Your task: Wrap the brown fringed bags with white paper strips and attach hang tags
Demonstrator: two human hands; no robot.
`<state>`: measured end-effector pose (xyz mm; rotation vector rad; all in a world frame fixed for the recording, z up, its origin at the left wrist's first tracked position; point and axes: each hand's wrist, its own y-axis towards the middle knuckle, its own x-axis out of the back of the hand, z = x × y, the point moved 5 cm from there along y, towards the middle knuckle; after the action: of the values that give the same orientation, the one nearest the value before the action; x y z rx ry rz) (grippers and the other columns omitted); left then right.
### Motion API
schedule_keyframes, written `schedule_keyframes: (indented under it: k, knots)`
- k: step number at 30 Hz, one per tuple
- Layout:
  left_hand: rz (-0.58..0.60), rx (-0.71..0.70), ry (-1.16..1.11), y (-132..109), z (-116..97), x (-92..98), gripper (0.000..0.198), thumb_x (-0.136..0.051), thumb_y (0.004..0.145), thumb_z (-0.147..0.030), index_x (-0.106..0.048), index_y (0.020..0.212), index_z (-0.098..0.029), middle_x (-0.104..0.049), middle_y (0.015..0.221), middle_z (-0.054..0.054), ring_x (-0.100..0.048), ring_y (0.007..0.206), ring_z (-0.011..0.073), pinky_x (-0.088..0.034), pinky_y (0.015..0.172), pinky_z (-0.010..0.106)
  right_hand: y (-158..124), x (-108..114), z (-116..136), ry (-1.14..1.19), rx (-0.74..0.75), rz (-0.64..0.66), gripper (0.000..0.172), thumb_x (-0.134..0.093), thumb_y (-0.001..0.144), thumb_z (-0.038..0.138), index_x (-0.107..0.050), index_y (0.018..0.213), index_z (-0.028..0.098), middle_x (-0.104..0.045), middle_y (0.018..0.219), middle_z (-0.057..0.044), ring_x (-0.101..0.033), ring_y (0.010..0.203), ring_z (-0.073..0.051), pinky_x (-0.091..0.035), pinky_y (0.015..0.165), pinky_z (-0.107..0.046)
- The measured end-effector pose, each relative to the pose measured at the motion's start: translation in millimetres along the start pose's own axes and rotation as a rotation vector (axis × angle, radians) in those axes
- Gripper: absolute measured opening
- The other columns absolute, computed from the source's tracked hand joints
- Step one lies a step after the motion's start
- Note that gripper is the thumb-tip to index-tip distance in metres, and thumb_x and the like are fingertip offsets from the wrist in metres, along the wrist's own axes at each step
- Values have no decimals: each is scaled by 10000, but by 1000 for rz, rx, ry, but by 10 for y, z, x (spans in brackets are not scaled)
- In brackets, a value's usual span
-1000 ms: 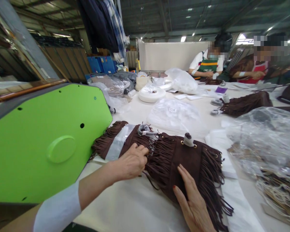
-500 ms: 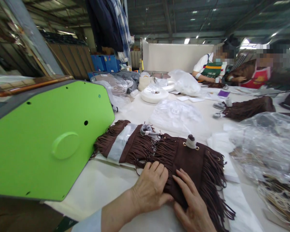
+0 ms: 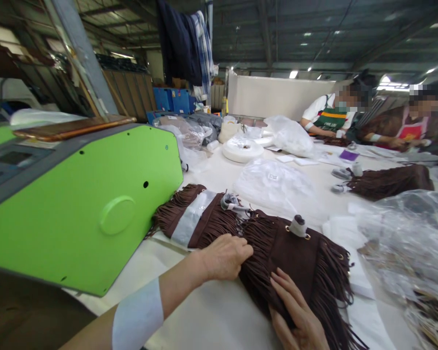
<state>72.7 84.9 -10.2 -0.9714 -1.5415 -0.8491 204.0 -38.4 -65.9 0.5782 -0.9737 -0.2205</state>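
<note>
A dark brown fringed bag [image 3: 295, 248] lies on the table in front of me, with gold eyelets and a wrapped knob at its top edge. My left hand [image 3: 226, 255] is closed at the bag's left side, its fingers curled in on the fringe [image 3: 253, 243]; the fingertips are hidden. Against the lower front of the bag rests my right hand [image 3: 295, 308], fingers stretched out and the thumb near the bottom edge. A second fringed brown bag [image 3: 200, 226] with a pale wrap band lies just to the left, its ring-shaped part wrapped in grey.
A green machine housing [image 3: 131, 180] stands close on the left. Clear plastic bags [image 3: 416, 233] lie at the right, and white rolls [image 3: 243, 148] farther back. Another brown fringed bag [image 3: 394, 180] sits at the right. Two people [image 3: 328, 119] work across the table.
My left hand has gone from lying spread on the bag to curled closed at its left fringe. My right hand stays on the bag's front. The whole view has shifted slightly.
</note>
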Motion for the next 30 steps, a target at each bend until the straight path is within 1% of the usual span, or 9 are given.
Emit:
schedule_keyframes:
  k: [2,4,8,10,12,16,22,27,30]
  knots:
    - [-54,110,-35,-33,-21,-81,213,-567,687,-147,-519,891,-187,-597,896,30,-563,825,212,-478,729,328,-2,-5,-27,-11,32,1,463,-492,786,124,-544,1241,187,-563,1257,-106,-509,1183,-261,-507,916,-367]
    - [-123,253,-77,-59,-52,-214,259,-573,659,-132,-518,906,-187,-591,922,37,-552,866,217,-473,761,332,-4,-12,-57,-35,57,-5,477,-489,778,111,-542,1247,183,-571,1246,-111,-520,1170,-262,-512,906,-367]
    - [-295,556,-157,-70,-76,-479,261,-454,699,-28,-499,909,-177,-577,929,68,-528,907,231,-453,764,373,-20,-43,-114,-71,72,29,486,-481,781,100,-536,1257,182,-581,1233,-111,-517,1173,-260,-512,909,-363]
    - [-368,635,-193,-63,-61,-556,252,-407,711,2,-488,864,-182,-570,884,62,-524,880,221,-446,743,367,-36,-67,-134,-76,61,70,504,-475,784,102,-516,1279,190,-564,1258,-101,-494,1197,-261,-502,924,-368]
    - [-428,645,-228,-57,-38,-597,269,-383,689,35,-473,803,-192,-558,842,38,-521,846,194,-441,725,327,-55,-82,-144,-81,50,87,532,-471,782,96,-486,1305,197,-542,1285,-95,-476,1213,-261,-492,940,-374]
    - [-523,589,-262,-76,-5,-640,259,-373,671,40,-433,716,-207,-527,745,10,-513,768,171,-433,668,276,-79,-100,-120,-104,53,88,640,-485,759,95,-375,1378,216,-516,1310,-84,-480,1211,-261,-485,950,-370]
    - [-636,471,-247,-120,-68,-647,192,-442,743,-42,-504,803,-214,-555,761,15,-524,759,182,-438,653,283,-98,-153,-124,-199,36,119,745,-501,737,113,-252,1429,231,-464,1349,-83,-465,1225,-265,-486,949,-354]
    - [-686,405,-170,-143,-128,-634,154,-461,764,-68,-496,707,-207,-535,679,8,-500,666,177,-415,592,292,-122,-191,-181,-218,59,123,762,-496,731,119,-233,1435,242,-489,1330,-72,-487,1204,-271,-496,937,-346]
    - [-723,383,-100,-169,-143,-601,164,-418,824,-90,-500,728,-194,-552,740,37,-501,716,196,-417,633,322,-144,-216,-187,-241,61,127,783,-502,734,132,-193,1445,240,-479,1334,-82,-491,1200,-276,-507,919,-356]
